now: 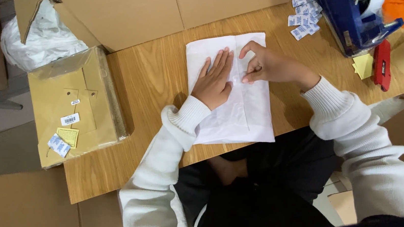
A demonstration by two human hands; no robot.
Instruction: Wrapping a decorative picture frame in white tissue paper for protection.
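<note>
A white folded plastic mailer bag [251, 117] lies flat on the wooden table [151, 78], its near end hanging over the front edge. My left hand [214, 81] presses flat on the bag's left half, fingers spread and pointing away from me. My right hand [265, 64] rests on the bag's right half, thumb and forefinger pinched together at the central seam; what they pinch is too small to tell. Both arms are in white knitted sleeves.
A blue tape dispenser [350, 3] with a white roll stands at the far right, small white-and-blue packets [303, 16] beside it. A red cutter [382, 64] and yellow notes [363, 65] lie nearer. A wrapped brown cardboard stack [75, 108] sits at left. A big carton [173, 4] stands behind.
</note>
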